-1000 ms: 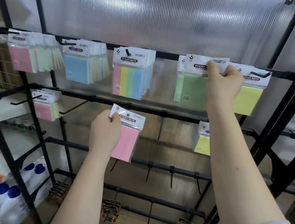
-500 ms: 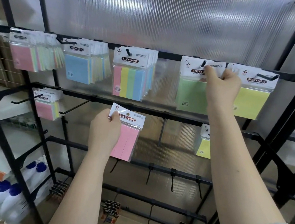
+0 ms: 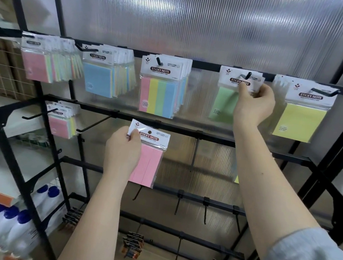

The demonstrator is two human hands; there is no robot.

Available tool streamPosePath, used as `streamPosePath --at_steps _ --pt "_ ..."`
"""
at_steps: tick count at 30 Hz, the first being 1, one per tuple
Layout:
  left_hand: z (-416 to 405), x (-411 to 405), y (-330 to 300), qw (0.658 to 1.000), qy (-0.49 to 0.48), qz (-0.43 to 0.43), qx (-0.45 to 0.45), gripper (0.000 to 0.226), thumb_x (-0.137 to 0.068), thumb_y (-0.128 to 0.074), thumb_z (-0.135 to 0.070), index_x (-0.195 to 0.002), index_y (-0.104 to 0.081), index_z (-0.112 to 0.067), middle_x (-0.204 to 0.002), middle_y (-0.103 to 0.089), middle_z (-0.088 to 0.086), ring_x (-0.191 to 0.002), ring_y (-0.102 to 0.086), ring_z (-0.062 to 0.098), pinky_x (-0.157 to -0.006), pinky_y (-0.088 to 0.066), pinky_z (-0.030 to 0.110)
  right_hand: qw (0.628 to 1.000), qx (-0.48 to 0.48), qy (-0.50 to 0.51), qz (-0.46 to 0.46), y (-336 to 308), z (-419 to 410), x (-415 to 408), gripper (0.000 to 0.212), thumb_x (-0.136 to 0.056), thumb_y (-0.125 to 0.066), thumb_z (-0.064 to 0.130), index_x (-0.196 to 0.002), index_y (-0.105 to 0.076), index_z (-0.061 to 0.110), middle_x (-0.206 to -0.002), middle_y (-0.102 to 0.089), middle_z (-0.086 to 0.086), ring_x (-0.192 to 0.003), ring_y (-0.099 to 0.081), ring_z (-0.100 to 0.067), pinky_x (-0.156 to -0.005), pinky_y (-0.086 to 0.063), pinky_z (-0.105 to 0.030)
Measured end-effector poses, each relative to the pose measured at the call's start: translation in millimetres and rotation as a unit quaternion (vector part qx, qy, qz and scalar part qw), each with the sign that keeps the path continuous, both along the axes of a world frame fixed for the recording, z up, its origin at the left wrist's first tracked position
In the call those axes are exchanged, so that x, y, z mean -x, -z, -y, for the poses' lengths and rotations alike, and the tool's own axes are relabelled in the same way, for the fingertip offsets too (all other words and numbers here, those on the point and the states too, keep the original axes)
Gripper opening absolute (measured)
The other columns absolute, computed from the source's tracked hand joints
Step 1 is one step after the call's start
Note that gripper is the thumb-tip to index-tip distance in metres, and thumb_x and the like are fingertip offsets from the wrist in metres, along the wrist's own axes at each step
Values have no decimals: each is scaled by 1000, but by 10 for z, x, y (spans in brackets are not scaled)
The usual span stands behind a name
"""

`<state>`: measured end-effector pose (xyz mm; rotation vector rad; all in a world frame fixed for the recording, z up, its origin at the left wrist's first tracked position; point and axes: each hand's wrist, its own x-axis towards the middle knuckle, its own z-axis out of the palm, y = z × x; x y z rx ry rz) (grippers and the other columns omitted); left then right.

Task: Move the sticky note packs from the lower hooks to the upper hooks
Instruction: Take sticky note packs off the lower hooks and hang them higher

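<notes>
While the right hand [image 3: 253, 103] pinches the green pack's [image 3: 223, 101] header on its upper hook [image 3: 247, 75], hanging appears under way; the left hand [image 3: 123, 152] grips a pink pack [image 3: 150, 162] below, needing a free upper hook next.

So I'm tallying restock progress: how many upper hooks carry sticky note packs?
5: pink-fronted bunch far left, blue, striped, green pack in the right hand, yellow far right.
</notes>
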<state>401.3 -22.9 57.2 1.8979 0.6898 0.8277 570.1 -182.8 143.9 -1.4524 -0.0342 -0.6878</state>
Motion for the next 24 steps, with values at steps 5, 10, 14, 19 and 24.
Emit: streamPosePath --at_steps 5,10,14,19,24 --pt "-112 91 3 1000 -2 8 -1 26 -100 -36 -23 -93 -59 -12 -83 -61 -7 -69 -55 6 -53 -37 22 1000 -6 8 22 196 -55 156 19 -86 -57 14 -103 -64 18 -83 -57 16 -70 -47 4 -71 -38 -7" --pt "-264 258 0 1000 12 16 3 25 -100 -36 -23 -96 -60 -14 -82 -61 -12 -70 -56 4 -56 -41 22 999 -7 -14 -44 389 -148 431 41 -91 -53 11 -132 -53 13 -129 -59 6 -117 -53 -5 -89 -33 -8" --pt "-438 495 -9 999 7 30 -14 23 -100 -37 -21 -92 -57 -16 -79 -58 -12 -68 -52 1 -55 -38 18 993 44 -39 -102 555 -266 791 47 -93 -51 15 -140 -45 12 -144 -47 2 -133 -42 -13 -104 -33 -22" --pt "-746 851 69 998 -20 21 -50 22 -101 -37 -24 -89 -53 -16 -74 -52 -13 -65 -48 4 -50 -36 11 980 83 -130 -129 886 -551 1195 32 -91 -55 12 -122 -63 13 -115 -65 1 -110 -59 -12 -95 -44 -23" --pt "-1078 1156 90 996 -55 4 -72 23 -101 -35 -29 -100 -55 -18 -90 -55 -5 -71 -49 4 -58 -35 21 953 178 -210 -130 1087 -937 1423 23 -94 -55 16 -112 -69 15 -108 -67 2 -93 -57 -7 -79 -43 -19"
